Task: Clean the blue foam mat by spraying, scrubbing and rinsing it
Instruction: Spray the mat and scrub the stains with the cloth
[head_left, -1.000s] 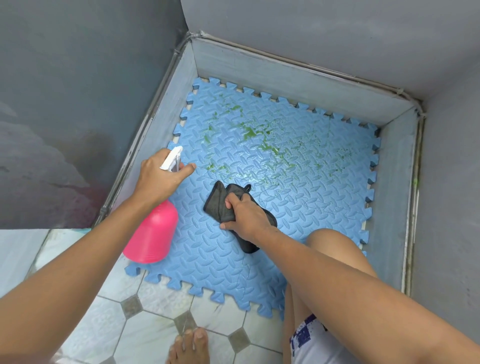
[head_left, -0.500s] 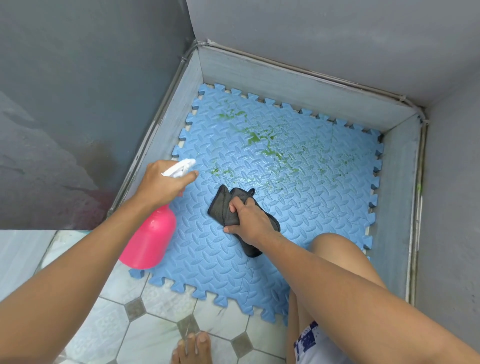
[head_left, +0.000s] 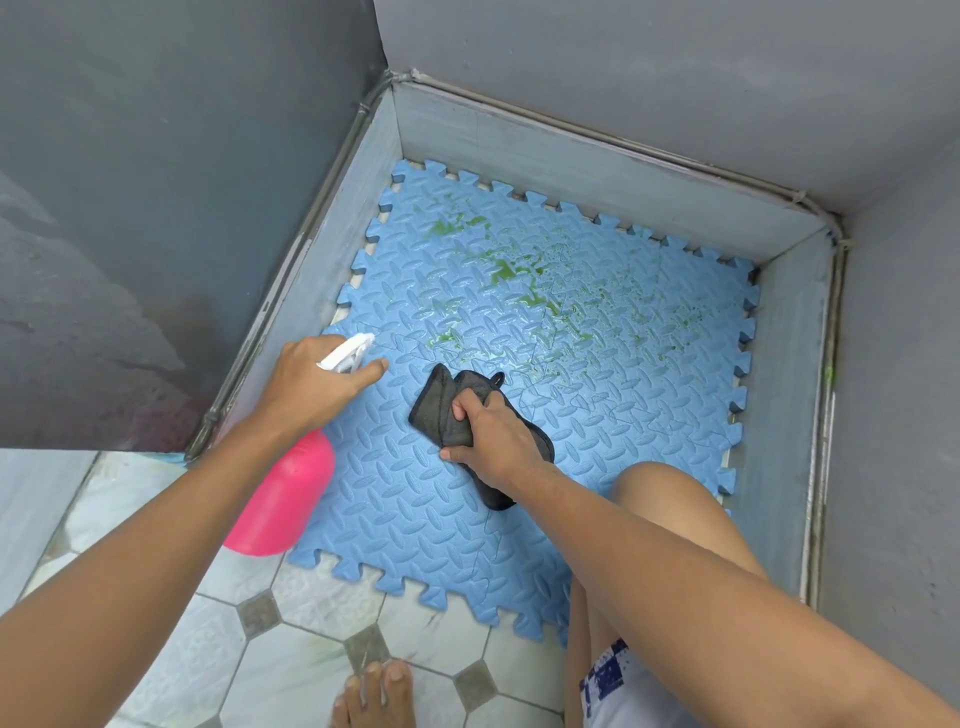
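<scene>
Curled round the white trigger head (head_left: 347, 354) of a pink spray bottle (head_left: 283, 499), the left hand (head_left: 306, 387) holds the bottle tilted, nozzle pointing toward the far right and one finger stretched forward beneath it. Its pink body hangs over the near-left corner of the blue foam mat (head_left: 613, 415). Whether the bottle touches the mat cannot be told.

Just right of it, the right hand (head_left: 493, 436) grips a bunched black cloth (head_left: 440, 408), fingers folded over it, pressing it down on the near-middle of the mat. Cloth ends stick out on the far and near sides of the fist.

The mat lies flat on the floor, with toothed jigsaw edges and a raised leaf pattern. Green smears (head_left: 506, 270) and a wet sheen spread across its far half. Its left, far and right edges sit close against a low grey skirting (head_left: 597, 171), with grey walls (head_left: 649, 67) rising behind. The near edge rests on a tiled floor (head_left: 291, 675) of pale octagons and small grey squares.

A bare knee (head_left: 670, 504) hangs over the mat's near-right corner, above blue-and-white shorts (head_left: 618, 686). Bare toes (head_left: 374, 691) rest on the tiles at the near edge.
</scene>
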